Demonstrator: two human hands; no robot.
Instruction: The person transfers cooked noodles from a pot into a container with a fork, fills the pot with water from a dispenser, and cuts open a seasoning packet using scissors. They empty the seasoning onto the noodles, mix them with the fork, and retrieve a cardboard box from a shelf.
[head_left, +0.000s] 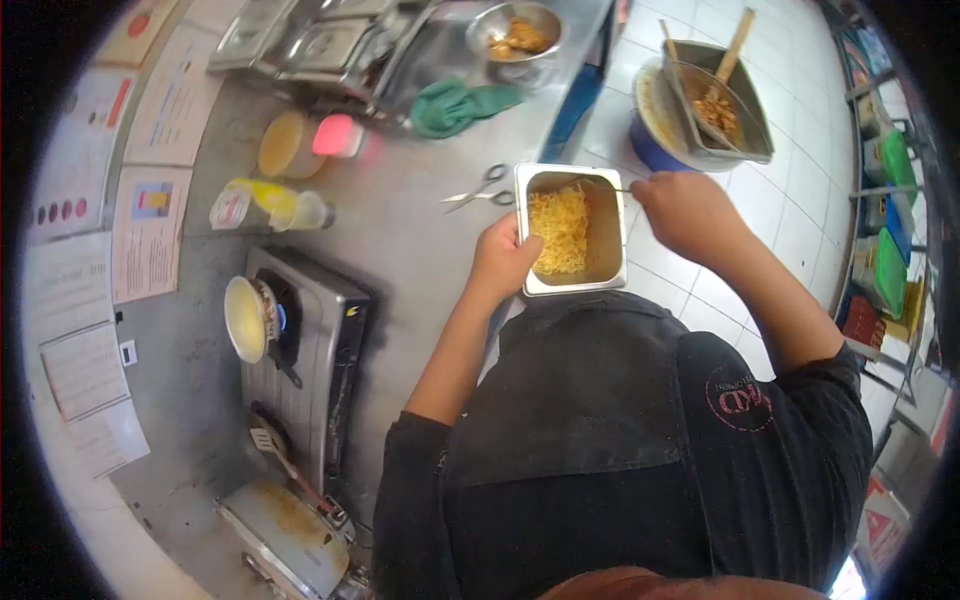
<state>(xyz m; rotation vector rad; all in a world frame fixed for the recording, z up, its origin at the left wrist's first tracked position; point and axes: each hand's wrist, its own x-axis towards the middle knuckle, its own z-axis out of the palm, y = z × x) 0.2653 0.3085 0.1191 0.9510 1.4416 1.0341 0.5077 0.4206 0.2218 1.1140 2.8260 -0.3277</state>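
A rectangular metal container (pixel 606 240) with yellow noodles (pixel 560 228) in it is held close to my body at the counter's edge. My left hand (pixel 506 256) grips its left rim, with the thumb over the inside. My right hand (pixel 684 212) is closed on the handle of a thin metal utensil (pixel 612 188), whose far end reaches into the container above the noodles. Just left of the container, scissors (pixel 480 192) lie on the steel counter (pixel 410 215).
On the left stands a gas stove (pixel 318 310) with a lit burner and a pan (pixel 246 318). A green cloth (pixel 455 108) and a metal bowl (pixel 545 62) of food lie farther up. A blue bucket (pixel 650 145) under a metal pan (pixel 757 130) stands at right.
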